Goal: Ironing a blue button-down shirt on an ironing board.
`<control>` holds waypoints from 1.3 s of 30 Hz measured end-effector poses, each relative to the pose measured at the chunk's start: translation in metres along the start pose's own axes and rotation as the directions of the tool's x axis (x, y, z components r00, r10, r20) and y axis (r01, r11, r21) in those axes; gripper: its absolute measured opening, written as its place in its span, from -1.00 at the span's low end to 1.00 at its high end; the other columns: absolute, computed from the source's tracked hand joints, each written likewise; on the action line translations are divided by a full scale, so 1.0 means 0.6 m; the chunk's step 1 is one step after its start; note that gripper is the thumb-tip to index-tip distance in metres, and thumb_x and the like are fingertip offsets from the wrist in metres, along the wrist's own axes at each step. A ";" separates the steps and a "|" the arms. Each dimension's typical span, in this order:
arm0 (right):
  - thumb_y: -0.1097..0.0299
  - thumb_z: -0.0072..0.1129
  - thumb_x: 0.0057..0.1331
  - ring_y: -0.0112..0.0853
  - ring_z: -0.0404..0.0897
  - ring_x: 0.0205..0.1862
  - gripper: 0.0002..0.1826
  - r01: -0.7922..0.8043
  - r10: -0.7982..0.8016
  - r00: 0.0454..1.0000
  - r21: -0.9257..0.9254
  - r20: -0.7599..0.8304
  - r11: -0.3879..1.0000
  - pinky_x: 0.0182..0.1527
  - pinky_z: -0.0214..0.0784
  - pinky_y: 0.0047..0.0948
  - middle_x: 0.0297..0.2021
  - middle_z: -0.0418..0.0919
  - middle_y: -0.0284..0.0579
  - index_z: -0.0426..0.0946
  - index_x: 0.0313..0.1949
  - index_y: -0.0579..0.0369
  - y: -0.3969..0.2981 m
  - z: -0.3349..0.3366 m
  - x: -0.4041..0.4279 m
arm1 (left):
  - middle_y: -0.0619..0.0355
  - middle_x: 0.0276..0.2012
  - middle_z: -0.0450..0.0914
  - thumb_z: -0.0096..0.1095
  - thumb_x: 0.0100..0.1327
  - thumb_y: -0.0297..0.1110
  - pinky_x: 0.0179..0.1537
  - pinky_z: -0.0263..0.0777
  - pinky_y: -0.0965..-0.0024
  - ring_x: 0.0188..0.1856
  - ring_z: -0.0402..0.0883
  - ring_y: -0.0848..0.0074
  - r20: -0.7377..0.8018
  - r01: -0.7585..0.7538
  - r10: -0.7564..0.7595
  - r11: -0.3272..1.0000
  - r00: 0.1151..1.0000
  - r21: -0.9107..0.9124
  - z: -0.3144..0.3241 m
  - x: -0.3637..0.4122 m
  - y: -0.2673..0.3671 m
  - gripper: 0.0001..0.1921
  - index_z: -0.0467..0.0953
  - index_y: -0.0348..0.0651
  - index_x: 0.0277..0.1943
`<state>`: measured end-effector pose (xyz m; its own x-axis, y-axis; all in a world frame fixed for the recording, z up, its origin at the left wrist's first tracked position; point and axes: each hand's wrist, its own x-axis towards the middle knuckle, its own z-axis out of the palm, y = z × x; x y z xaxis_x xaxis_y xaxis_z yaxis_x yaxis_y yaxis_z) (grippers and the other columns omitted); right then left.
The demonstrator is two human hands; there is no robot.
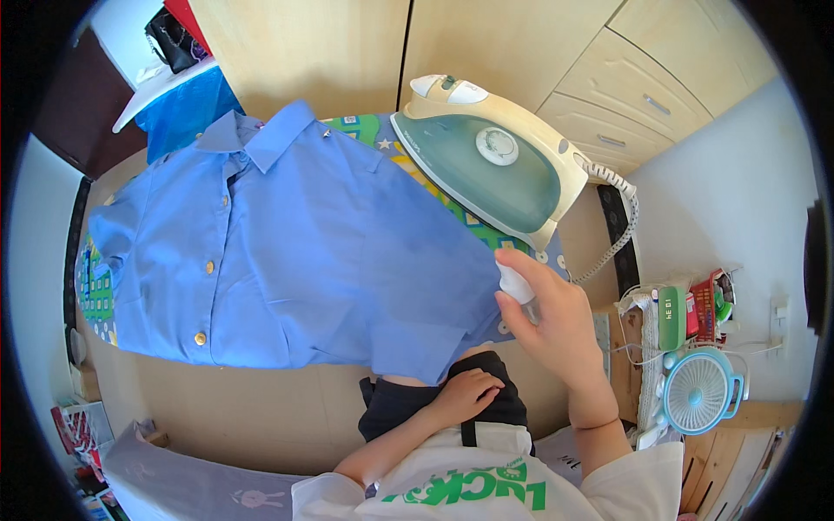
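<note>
My right hand [554, 319] grips a small spray bottle with a white pump head [515, 281]; its clear body is mostly hidden behind my fingers. The bottle is over the sleeve edge of a light blue short-sleeved shirt [293, 228]. Darker, damp-looking patches mark the shirt's shoulder and sleeve. It lies front up, collar away from me, with gold-coloured buttons. Beneath it is an ironing board with a patterned cover [98, 286]. On the board's far right side rests a Philips steam iron [488, 150]. My left hand [466, 394] rests on my black shorts, loosely curved and holding nothing.
The iron's cord [632, 215] loops down on the right. Pale wooden cabinets [313, 52] stand behind the board. To the right are a blue fan [695, 396], a green digital clock [671, 318] and a red basket [707, 309]. A cloth-covered surface [195, 469] is at lower left.
</note>
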<state>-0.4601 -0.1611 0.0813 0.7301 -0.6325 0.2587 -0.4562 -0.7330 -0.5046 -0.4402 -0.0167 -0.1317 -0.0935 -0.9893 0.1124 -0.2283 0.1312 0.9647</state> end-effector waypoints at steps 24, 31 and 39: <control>0.43 0.21 0.11 -0.14 0.57 -0.40 -0.57 -0.065 0.065 0.998 0.100 0.000 0.993 -0.40 0.41 -0.31 -0.38 0.55 -0.11 0.42 0.02 -0.03 0.021 -0.031 -0.068 | 0.05 -0.38 0.51 0.11 0.22 -0.40 -0.23 0.37 0.26 -0.27 0.50 0.25 0.035 0.011 -0.012 1.000 0.999 0.023 -0.011 0.005 0.012 -0.85 0.53 -0.18 -0.16; 0.41 0.22 0.11 -0.18 0.57 -0.41 -0.55 -0.041 0.046 0.998 0.140 -0.036 0.989 -0.39 0.42 -0.31 -0.36 0.56 -0.13 0.42 0.03 -0.07 0.014 -0.015 -0.066 | 0.04 -0.33 0.54 0.11 0.22 -0.42 -0.17 0.39 0.24 -0.21 0.53 0.21 -0.014 -0.030 0.030 1.000 0.999 -0.001 -0.004 0.005 0.006 -0.86 0.51 -0.20 -0.17; 0.40 0.22 0.11 -0.21 0.58 -0.43 -0.57 -0.024 0.037 0.996 0.157 -0.086 0.987 -0.41 0.40 -0.34 -0.37 0.56 -0.14 0.43 0.02 -0.05 0.004 0.006 -0.042 | 0.05 -0.38 0.53 0.12 0.22 -0.42 -0.22 0.38 0.25 -0.27 0.52 0.23 -0.053 -0.043 0.043 0.999 0.998 0.001 0.002 0.002 0.001 -0.88 0.52 -0.19 -0.21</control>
<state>-0.4778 -0.1460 0.0704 0.6663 -0.6786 0.3091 -0.3878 -0.6694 -0.6336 -0.4418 -0.0178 -0.1312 -0.0520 -0.9847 0.1661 -0.2253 0.1736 0.9587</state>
